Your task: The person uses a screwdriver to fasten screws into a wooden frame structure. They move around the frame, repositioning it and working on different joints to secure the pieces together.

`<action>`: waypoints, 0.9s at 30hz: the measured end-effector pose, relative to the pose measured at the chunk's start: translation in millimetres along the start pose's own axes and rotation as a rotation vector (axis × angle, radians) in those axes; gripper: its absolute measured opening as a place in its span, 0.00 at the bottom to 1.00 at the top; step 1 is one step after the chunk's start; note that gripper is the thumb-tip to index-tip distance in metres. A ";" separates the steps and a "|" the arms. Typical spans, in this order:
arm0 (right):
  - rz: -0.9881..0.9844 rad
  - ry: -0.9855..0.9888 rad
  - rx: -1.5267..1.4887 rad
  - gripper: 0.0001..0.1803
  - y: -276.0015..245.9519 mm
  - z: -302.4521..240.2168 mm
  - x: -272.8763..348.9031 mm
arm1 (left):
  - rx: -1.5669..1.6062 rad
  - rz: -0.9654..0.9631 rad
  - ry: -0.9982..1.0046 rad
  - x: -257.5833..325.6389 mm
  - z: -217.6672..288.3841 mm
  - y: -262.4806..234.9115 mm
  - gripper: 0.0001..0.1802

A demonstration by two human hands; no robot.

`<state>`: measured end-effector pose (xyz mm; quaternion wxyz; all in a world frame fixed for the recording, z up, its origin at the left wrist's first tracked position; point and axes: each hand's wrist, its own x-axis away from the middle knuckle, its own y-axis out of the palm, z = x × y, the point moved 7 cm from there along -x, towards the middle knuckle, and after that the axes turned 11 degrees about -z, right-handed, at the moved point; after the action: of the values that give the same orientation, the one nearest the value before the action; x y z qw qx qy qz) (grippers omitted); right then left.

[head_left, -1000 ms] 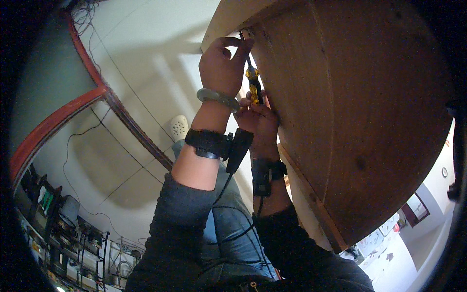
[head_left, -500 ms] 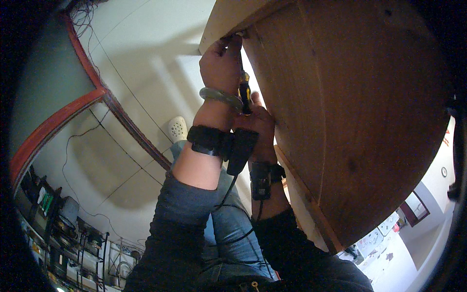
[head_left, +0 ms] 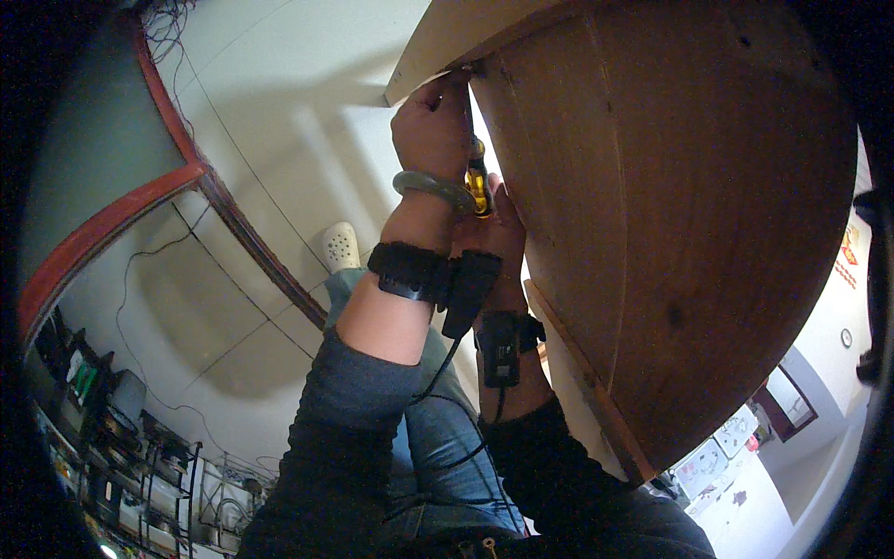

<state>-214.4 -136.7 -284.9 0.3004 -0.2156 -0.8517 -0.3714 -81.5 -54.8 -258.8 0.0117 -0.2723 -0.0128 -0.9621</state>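
Note:
I look up at the underside of a brown wooden panel (head_left: 689, 196). My left hand (head_left: 430, 130) is raised to the corner where the panel meets a pale wooden board (head_left: 466, 28), its fingers pinched at the tip of a screwdriver. My right hand (head_left: 495, 238) sits just below, closed around the screwdriver's yellow and black handle (head_left: 478, 182). The shaft points up into the corner. Both wrists carry black straps with a cable, and the left wrist also has a pale green bangle (head_left: 430, 186).
A cream ceiling with a red-brown trim (head_left: 140, 200) fills the left. A white shoe (head_left: 341, 246) and blue jeans (head_left: 447, 447) show behind my arms. Shelves with cluttered items (head_left: 102, 419) lie at the lower left.
Both hands and the screwdriver have moved up closer into the corner of the wooden panel. The left fingers now close at the screwdriver tip.

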 end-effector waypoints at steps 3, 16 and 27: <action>-0.003 0.195 -0.094 0.13 -2.1 13.6 -2.0 | 0.231 0.038 -0.063 1.1 -3.8 1.1 0.16; 0.003 0.051 -0.160 0.15 -0.4 -1.2 11.2 | 0.081 -0.006 0.072 1.1 4.1 6.2 0.15; 0.167 0.030 0.205 0.17 -64.5 22.4 23.4 | -0.568 0.223 0.360 2.4 18.8 32.3 0.15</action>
<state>-277.4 -157.0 -313.8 0.3636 -0.2485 -0.8595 -0.2594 -72.8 -86.5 -240.9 0.0424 -0.0903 0.2870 -0.9527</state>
